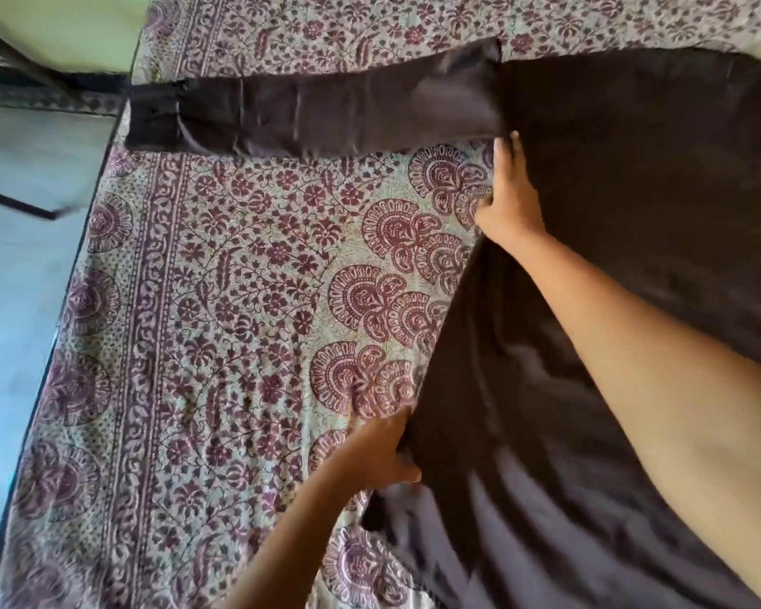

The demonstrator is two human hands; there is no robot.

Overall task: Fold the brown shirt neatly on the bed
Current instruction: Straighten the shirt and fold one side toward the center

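Brown shirt (633,213) | left hand (383,454) grips edge | right hand (510,200) presses edge

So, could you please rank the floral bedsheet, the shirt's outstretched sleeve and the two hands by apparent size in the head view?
1. floral bedsheet
2. outstretched sleeve
3. right hand and left hand look alike; the left is nearer the camera, so I won't rank them.
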